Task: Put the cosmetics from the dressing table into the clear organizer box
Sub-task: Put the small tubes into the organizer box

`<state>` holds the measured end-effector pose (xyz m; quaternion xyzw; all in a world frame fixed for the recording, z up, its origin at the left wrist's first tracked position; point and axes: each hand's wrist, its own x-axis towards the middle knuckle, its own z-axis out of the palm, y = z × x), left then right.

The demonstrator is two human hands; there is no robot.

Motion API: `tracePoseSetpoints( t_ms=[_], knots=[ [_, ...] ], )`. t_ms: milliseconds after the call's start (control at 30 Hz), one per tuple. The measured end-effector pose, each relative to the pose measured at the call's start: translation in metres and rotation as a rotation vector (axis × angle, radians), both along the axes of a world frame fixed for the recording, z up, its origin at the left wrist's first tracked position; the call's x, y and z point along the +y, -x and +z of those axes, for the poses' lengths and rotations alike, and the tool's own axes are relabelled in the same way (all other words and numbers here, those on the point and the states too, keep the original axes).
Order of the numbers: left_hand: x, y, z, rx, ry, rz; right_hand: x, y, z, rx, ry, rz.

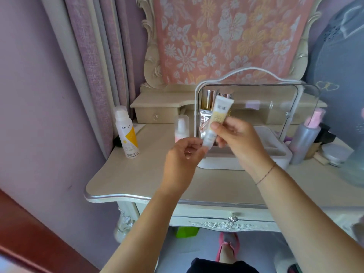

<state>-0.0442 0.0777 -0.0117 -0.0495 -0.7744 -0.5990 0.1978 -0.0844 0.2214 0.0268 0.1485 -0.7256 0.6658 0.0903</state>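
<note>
A: What's in hand?

B: Cream tube [216, 121], white with a pale yellow band, held up over the dressing table [137, 174], right in front of the clear organizer box [256, 107]. Right hand [239, 142] pinches it mid-body, thumb on the near face. Left hand [182, 160] has fingertips at the lower cap end, looks like a light pinch, contact partly hidden.

A: Handling?

B: My guess: light, soft plastic body that gives if squeezed, glossy so a bit slippery. Stiffest at the cap and the flat crimped top end. Take it near the cap or by the edges, not hard across the middle.

A: The box?

B: Rigid clear plastic door and top, white base [244, 162] and white arched handle [254, 70]. Door looks swung open toward the right. Two gold-capped bottles [208, 100] already stand inside at the left, a sachet in front of them.

A: Still out?

B: White spray can [127, 133] with orange label, far left, smooth cylinder, probably metal, hard. Small pink pump bottle [181, 128] with clear cap just left of the box. Right of it, a frosted grey bottle [304, 142] and a round silver compact [334, 154]. Tabletop is cream, smooth, silver-edged.
</note>
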Motion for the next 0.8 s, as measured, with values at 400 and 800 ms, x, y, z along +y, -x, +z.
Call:
tracePoseSetpoints(
  t_ms=[400,800],
  knots=[
    [0.015,0.019,-0.053,0.175,0.426,0.193,0.015,0.053,-0.012,0.182,-0.356,-0.272],
    [0.014,0.019,-0.054,0.167,0.408,0.168,0.007,0.053,-0.019,0.168,-0.267,-0.331]
  ],
)
